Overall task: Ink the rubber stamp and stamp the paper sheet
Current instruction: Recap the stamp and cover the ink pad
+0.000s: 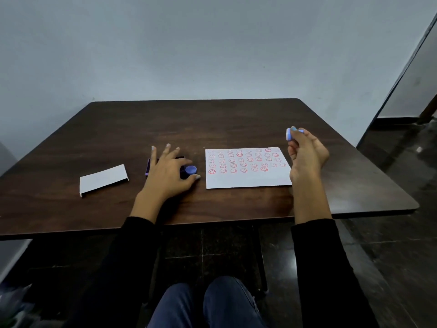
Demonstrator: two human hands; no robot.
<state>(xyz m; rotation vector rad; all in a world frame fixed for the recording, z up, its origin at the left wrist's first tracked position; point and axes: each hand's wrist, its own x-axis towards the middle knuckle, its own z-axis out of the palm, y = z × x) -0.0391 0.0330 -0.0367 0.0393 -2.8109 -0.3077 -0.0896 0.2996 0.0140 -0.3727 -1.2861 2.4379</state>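
Note:
A white paper sheet (248,179) lies on the dark wooden table (212,121), printed with several rows of red smiley stamps. My right hand (307,157) is raised above the sheet's right edge, fingers closed on a small round blue-and-white rubber stamp (290,134) held on its side. My left hand (168,171) rests with fingers spread on a dark ink pad with a purple edge (148,166), left of the sheet. A small blue round cap (190,170) sits by that hand's thumb; whether the thumb touches it is unclear.
A white folded card or lid (103,179) lies on the table to the left of the ink pad. The table's near edge runs just in front of my forearms. My knees show below the table, over a dark tiled floor (390,233).

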